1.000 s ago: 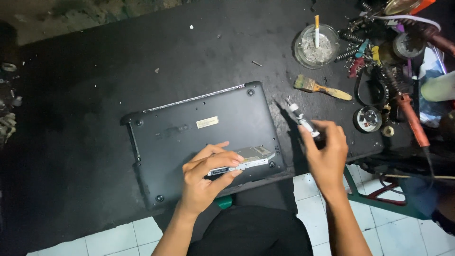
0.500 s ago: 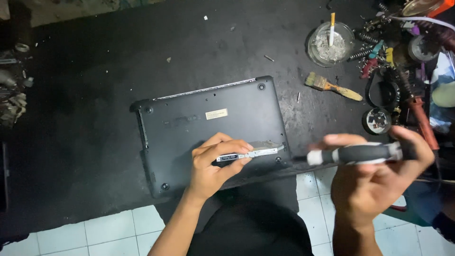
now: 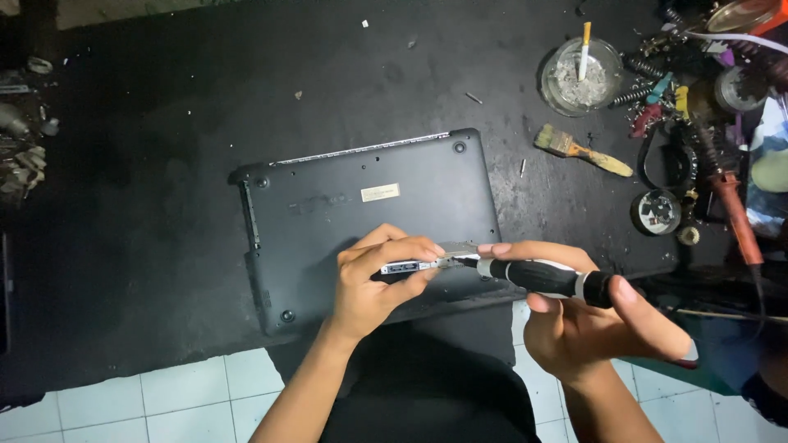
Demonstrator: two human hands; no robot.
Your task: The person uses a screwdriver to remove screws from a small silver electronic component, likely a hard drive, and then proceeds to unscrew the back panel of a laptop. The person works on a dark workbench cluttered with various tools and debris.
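A dark laptop (image 3: 345, 221) lies bottom-up on the black worktable (image 3: 164, 205). My left hand (image 3: 373, 283) pinches a thin silver drive bracket (image 3: 414, 265) above the laptop's near edge. My right hand (image 3: 591, 324) grips a black screwdriver (image 3: 542, 277) with a white band, held level. Its tip points left and touches the right end of the bracket.
A glass ashtray (image 3: 581, 75) stands at the back right. A paintbrush (image 3: 583, 152) lies beside it. Tools, springs, a small round tin (image 3: 655, 212) and a red-handled tool (image 3: 733, 215) crowd the right edge. Small parts lie at the far left (image 3: 20, 156). White floor tiles (image 3: 164, 398) show below.
My right hand has taken up the black screwdriver and swung its tip left onto the bracket. My left hand has stayed put, holding the bracket over the laptop.
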